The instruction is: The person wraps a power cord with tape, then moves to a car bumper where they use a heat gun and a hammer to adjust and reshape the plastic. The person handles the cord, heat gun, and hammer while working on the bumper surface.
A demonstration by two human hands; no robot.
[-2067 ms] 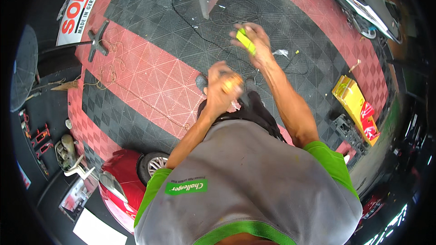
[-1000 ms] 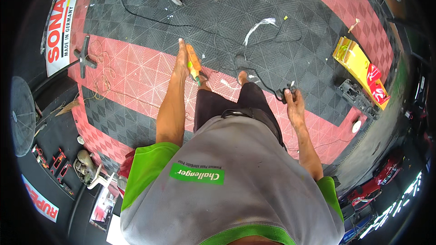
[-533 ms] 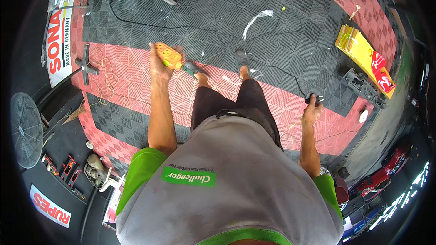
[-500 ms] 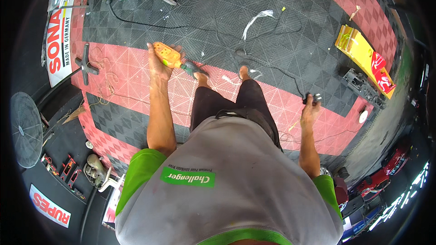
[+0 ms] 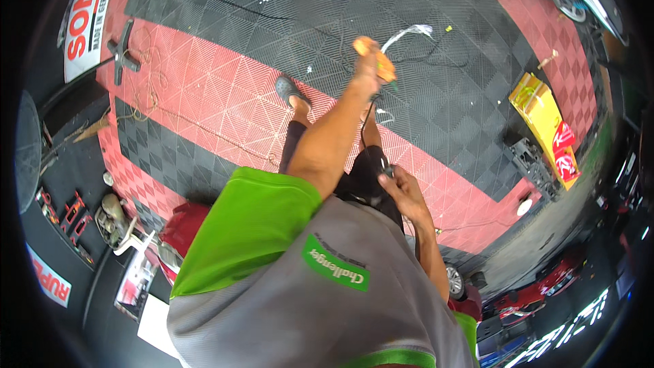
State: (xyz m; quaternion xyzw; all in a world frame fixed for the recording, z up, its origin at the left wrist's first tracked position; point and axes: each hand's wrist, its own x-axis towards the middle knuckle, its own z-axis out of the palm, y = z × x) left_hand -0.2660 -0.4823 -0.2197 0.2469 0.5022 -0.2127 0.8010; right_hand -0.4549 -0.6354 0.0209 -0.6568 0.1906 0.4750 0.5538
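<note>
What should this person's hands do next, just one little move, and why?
I'd suggest raising the right hand with the small dark plug toward the orange block in the left hand. Each hand holds one piece, the two are clearly apart, and a dark cord runs between the hands. Blur hides the block's details, so this is only a judgement.

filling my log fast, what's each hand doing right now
Left hand: closed around the orange socket block.
Right hand: closed on the black plug.
</note>
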